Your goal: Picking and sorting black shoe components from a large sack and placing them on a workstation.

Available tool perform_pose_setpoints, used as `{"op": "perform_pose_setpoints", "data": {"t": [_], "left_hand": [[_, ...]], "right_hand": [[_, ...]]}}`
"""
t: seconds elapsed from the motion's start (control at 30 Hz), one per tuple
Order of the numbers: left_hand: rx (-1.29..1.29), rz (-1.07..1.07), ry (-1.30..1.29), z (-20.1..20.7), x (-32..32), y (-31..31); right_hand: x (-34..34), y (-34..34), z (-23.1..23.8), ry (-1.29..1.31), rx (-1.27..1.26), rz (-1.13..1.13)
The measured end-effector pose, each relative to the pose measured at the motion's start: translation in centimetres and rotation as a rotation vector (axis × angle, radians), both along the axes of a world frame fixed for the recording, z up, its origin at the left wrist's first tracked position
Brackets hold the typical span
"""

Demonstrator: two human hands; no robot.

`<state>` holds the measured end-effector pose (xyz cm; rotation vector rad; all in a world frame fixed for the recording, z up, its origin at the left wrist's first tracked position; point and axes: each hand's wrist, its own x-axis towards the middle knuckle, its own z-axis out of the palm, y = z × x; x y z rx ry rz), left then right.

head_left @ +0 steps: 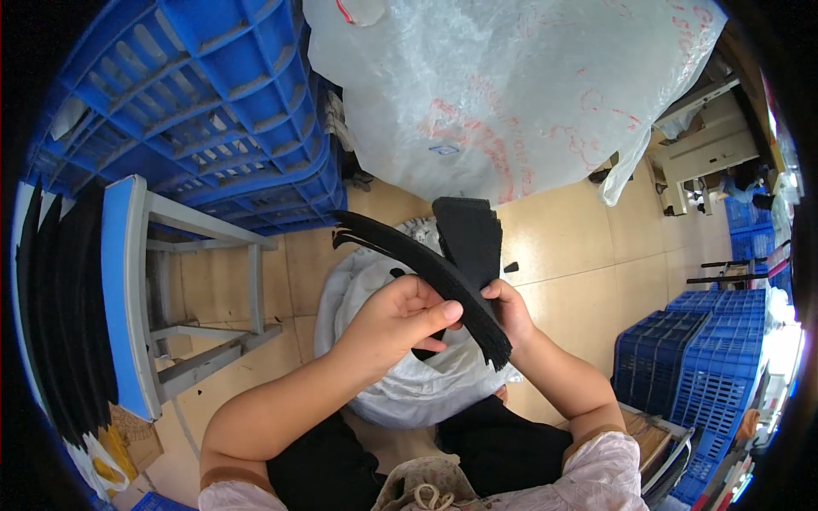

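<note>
My left hand (409, 319) is closed round a curved stack of thin black strips (409, 249), thumb on top. The stack's layers fan apart at the far left end, and its near end slants down to the right. My right hand (513, 313) grips a second, wider black bundle (470, 230) by its near end, thumb along its side. The two bundles cross between my hands, the curved one in front. Below them is an open white sack (341, 294) on the floor between my legs; a black piece shows inside it.
Blue plastic crates (213, 102) are stacked at the far left, beside a blue-topped stool (128, 289) with grey legs. Long black pieces (72, 298) hang left of the stool. A large translucent plastic bag (511, 94) stands ahead. More blue crates (711, 358) sit at right.
</note>
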<state>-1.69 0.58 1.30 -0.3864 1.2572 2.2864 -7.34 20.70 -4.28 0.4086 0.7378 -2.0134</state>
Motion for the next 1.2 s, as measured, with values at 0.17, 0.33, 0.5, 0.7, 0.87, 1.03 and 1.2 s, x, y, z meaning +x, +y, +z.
{"op": "perform_pose_setpoints", "data": {"t": [0.17, 0.33, 0.5, 0.7, 0.87, 1.03, 1.2], "left_hand": [[0.010, -0.002, -0.009, -0.02, 0.04, 0.00], [0.005, 0.006, -0.021, 0.01, 0.07, 0.04], [0.003, -0.005, -0.014, 0.00, 0.06, -0.09], [0.013, -0.019, 0.006, 0.13, -0.06, -0.17], [0.006, -0.019, 0.014, 0.06, -0.07, -0.23], [0.018, -0.020, 0.019, -0.42, -0.01, -0.27], [-0.004, -0.017, 0.033, -0.55, -0.12, -0.30]], "right_hand": [[0.01, -0.07, 0.18, 0.003, 0.055, -0.017], [-0.04, -0.24, -0.06, -0.012, 0.096, -0.026], [-0.10, -0.25, 0.13, 0.001, 0.094, -0.019], [-0.19, -0.34, -0.09, -0.013, 0.105, -0.057], [-0.29, -0.34, -0.07, -0.034, 0.075, -0.053], [-0.37, -0.24, -0.28, -0.050, 0.058, -0.055], [-0.42, -0.32, -0.26, -0.060, 0.063, -0.047]]}}
